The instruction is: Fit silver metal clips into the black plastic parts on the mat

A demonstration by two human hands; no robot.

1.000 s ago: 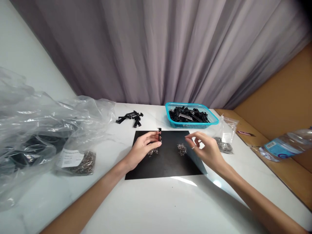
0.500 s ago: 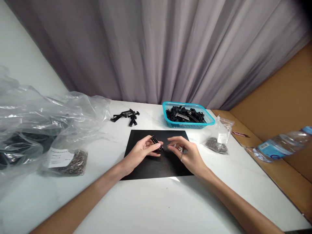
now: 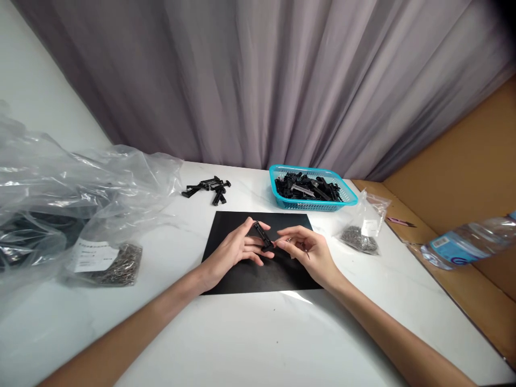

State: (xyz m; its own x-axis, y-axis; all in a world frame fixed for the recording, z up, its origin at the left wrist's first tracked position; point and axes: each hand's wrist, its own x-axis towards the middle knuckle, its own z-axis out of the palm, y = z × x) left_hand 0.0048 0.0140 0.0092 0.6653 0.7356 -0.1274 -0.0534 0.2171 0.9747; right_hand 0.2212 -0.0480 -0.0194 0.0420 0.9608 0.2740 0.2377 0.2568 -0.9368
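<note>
My left hand [image 3: 237, 244] holds a narrow black plastic part [image 3: 263, 236] tilted over a black mat [image 3: 237, 279], its fingers spread beneath and around it. At the part's lower right end, the fingertips of my right hand [image 3: 304, 247] come close or touch; I cannot tell which. Small silvery metal pieces [image 3: 307, 251] show among the curled fingers of that hand, too small to make out their exact kind. Whatever sits between its thumb and index tips is mostly hidden.
A blue basket [image 3: 314, 205] heaped with black parts stands behind the mat. Several black parts [image 3: 207, 184] lie left of it. Clear bags of small metal pieces lie at left [image 3: 123, 266] and right [image 3: 358, 240]. Large plastic sheeting [image 3: 133, 177] covers the left; a water bottle [image 3: 459, 250] lies right.
My left hand has opened its fingers and turned the black part so more of it shows. My right hand's fingertips have moved in to the part's lower end.
</note>
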